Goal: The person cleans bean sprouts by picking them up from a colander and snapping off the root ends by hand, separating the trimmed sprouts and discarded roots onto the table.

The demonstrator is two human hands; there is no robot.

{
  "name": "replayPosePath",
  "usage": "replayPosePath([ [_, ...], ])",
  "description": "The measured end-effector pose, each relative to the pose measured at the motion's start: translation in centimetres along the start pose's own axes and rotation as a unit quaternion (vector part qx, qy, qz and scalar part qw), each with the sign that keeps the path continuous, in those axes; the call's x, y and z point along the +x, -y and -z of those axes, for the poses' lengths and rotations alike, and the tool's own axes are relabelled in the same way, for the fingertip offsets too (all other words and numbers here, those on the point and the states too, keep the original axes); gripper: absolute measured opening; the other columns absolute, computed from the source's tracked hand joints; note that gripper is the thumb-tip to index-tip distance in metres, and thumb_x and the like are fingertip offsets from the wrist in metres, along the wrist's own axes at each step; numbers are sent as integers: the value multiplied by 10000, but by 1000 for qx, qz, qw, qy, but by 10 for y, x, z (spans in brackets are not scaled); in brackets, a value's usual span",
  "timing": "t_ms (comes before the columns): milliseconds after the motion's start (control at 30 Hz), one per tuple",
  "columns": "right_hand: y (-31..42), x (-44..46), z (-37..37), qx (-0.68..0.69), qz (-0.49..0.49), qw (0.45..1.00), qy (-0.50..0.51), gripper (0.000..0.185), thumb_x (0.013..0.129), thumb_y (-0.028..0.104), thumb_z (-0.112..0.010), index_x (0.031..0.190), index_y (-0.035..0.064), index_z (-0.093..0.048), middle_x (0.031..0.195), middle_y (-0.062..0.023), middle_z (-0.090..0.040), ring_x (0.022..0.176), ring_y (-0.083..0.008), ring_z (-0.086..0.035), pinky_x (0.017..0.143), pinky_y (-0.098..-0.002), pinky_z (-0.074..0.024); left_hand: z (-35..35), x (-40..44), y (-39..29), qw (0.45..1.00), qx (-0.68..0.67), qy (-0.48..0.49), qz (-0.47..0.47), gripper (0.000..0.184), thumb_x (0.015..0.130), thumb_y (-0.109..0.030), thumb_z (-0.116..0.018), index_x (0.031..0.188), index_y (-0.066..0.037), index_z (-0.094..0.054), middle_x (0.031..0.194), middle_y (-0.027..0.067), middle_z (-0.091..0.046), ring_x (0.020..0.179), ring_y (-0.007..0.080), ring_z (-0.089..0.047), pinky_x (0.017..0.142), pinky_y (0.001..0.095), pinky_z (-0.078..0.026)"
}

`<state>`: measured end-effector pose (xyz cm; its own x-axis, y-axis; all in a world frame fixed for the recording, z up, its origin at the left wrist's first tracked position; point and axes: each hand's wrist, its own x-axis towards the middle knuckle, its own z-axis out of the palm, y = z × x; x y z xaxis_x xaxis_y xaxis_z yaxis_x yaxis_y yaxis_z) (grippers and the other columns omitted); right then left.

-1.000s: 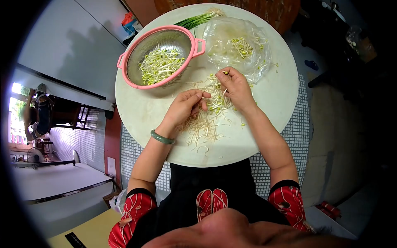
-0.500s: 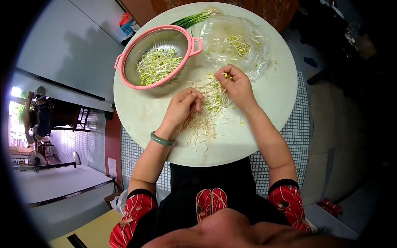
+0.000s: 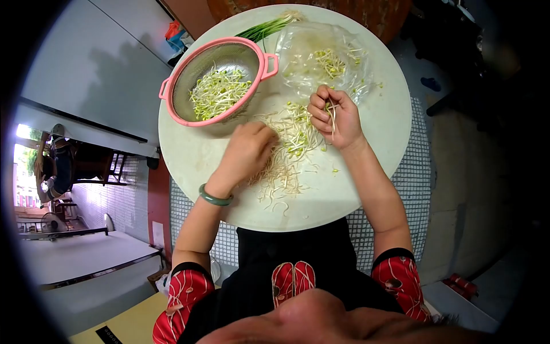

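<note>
Round pale desk (image 3: 189, 155) fills the centre of the frame. Right grip (image 3: 341, 117), right of centre, palm turned up, fingers curled and closed on a few sprouts (image 3: 333, 117), pale stems hanging across the palm. Left grip (image 3: 246, 152), just left of centre, back of the hand uppermost, fingers bent downward and blurred; fingertips hidden, so cannot tell whether it is clenched, released or grasping anything. Green bangle (image 3: 216, 198) on that wrist. Between the two, mid-frame, a loose heap (image 3: 299, 137) of the same yellow-headed sprouts, with thin brownish strands (image 3: 281, 180) spread below it toward lower centre. Upper left of the desk: colander (image 3: 238, 57), pink rim and handles, tilted, holding a pile (image 3: 219, 92) of sprouts. Top centre-right: clear plastic bag (image 3: 298, 51), crumpled, more sprouts showing in it. Green stalks (image 3: 264, 28) lie at the top edge, behind the colander, pale root ends toward the right. Patterned red sleeves (image 3: 186, 289) at lower left and lower right; tiled floor (image 3: 409, 183) right of the desk.
</note>
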<state>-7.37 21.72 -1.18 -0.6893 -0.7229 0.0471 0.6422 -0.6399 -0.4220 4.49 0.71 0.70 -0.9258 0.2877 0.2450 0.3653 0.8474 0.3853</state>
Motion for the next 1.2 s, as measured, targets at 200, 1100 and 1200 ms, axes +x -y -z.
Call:
replayPosePath([
  [200,4,3,13,-10,12,1000,-23,179,974,260,-458,892,108,-506,661,24,-436,460,-73,-340,392,-214,-281,-32,10,-18,999,47,-17,-13,198,758,-166,-710,895,-74,-599,849,86,-568,850,271,-561,767,367,-414],
  [1100,-14,-2,-11,-463,81,881,-49,178,897,192,-655,936,21,-624,821,-6,-619,631,-36,-514,531,-203,-423,-11,41,9,773,-601,-71,190,163,928,-134,-618,1027,-10,-581,908,27,-597,776,106,-589,703,230,-480],
  [1200,-27,0,-8,-555,83,825,-60,195,857,194,-709,913,20,-639,804,-22,-654,626,-43,-550,565,-208,-453,-14,44,9,775,-601,-79,179,160,928,-143,-614,1013,-12,-579,885,27,-600,766,104,-594,698,232,-491],
])
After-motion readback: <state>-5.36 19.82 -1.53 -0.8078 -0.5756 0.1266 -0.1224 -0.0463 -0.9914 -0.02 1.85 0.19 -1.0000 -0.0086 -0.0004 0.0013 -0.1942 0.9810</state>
